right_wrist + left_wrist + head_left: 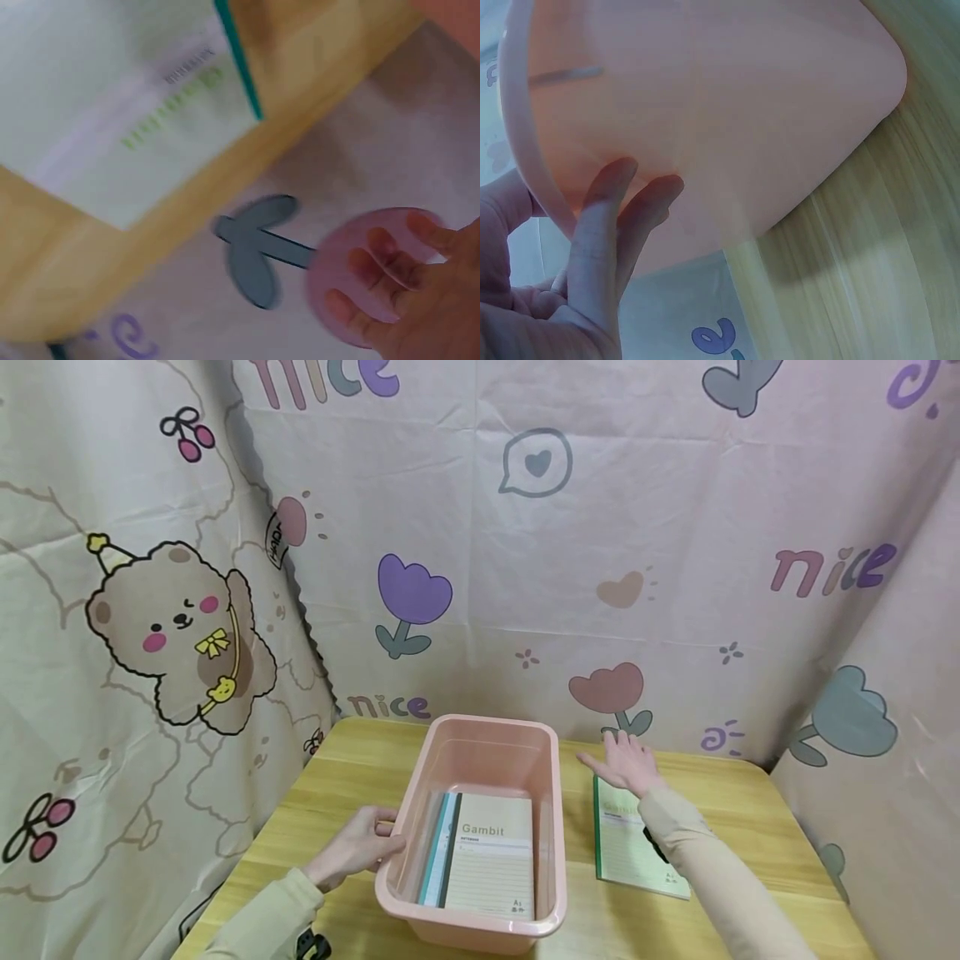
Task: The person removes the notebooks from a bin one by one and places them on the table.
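A pink plastic bin stands at the middle of the table. My left hand grips its left rim, the thumb over the edge and the fingers against the outer wall, as the left wrist view also shows. Inside the bin lies a cream notebook marked "Gambit" with a dark spine, over a blue-edged notebook. Right of the bin, a pale green notebook with a green spine lies flat on the table. Above its far end my right hand hovers with fingers spread, holding nothing.
The wooden table ends at a printed curtain behind it. More curtain hangs along the left, and another panel on the right. The bin's tall walls stand between the two hands.
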The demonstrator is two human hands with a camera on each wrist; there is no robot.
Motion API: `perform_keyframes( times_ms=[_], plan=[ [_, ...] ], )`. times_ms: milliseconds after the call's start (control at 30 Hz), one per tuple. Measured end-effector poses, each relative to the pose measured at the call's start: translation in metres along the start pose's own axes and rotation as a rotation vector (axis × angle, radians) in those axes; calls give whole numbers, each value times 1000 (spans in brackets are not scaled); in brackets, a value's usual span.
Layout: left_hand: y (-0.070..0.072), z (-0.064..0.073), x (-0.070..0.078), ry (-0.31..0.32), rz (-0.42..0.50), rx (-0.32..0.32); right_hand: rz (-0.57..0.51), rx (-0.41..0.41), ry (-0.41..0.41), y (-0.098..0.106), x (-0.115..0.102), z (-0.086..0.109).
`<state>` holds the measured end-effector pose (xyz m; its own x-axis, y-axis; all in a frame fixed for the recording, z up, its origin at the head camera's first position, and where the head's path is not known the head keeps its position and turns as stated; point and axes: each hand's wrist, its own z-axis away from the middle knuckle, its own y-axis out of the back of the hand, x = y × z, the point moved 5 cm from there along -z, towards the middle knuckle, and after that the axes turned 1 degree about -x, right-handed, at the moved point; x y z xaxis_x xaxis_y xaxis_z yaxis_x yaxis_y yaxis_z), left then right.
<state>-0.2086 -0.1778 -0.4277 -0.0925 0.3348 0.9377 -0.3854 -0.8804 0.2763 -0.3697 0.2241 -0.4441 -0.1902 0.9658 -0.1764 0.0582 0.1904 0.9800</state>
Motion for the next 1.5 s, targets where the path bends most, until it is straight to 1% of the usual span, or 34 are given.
perform_keyframes(
  times_ms=[67,167,267,367,533,733,833,900,1067,1133,1267,1367,1500],
  plan=[
    [-1,0,1,-2,5,-4,2,-11,7,15,-11,0],
    [-1,0,1,4,3,-2,37,-29,30,38,-31,1],
    [-1,0,0,23,0,5,70,-46,57,54,-53,2],
    [-1,1,0,30,-7,7,113,-63,94,63,-78,3],
    [1,1,-1,16,-21,6,182,-78,156,74,-116,3],
    [2,1,-1,12,-23,14,196,-102,194,76,-155,1],
    [2,1,-2,4,-14,10,185,-122,206,72,-172,-2],
    [2,2,-2,-1,-13,5,178,-146,202,66,-184,-3],
    [1,1,-3,-1,-12,0,143,-181,188,42,-210,-6],
    [2,0,-3,4,-17,4,130,-185,188,31,-218,-7],
    [2,0,-3,15,-25,7,117,-229,161,7,-227,-12],
    [1,0,-2,18,-22,7,77,-259,119,-11,-228,-14],
    [2,1,0,17,-18,9,24,-269,72,-31,-230,-16]
  ],
)
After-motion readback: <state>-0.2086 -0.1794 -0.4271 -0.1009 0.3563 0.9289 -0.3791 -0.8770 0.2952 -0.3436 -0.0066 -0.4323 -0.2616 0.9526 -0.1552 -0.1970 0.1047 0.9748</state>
